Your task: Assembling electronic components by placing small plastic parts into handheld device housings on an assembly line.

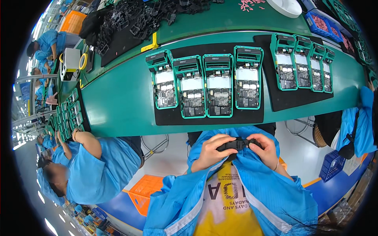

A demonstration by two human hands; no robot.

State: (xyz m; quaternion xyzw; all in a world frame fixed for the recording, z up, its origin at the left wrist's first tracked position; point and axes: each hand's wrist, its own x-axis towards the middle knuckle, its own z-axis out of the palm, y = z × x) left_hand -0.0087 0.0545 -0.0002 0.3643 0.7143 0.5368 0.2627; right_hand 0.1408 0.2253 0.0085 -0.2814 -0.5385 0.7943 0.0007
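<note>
Black plastic piece (235, 144), at four o'clock from the middle of the view, is held between two hands just off the near edge of the green table (118, 104). Working left to right, a heap of black parts (136, 19) lies at eleven o'clock from it, then four green-framed units (206, 83) between ten and twelve. Next comes the left hand (210, 152), its thumb and fingers closed around the piece's left end. The right hand (266, 151) pinches the other end between thumb and fingers (how firmly, I cannot tell). Four more units (302, 65) stand at one o'clock. I judge the piece light and stiff, perhaps a little slick, with any slim tabs its weakest spots; its finer shape is hidden by the fingers. Best hold: both thick ends, fingertips opposed, leaving the middle uncovered.
</note>
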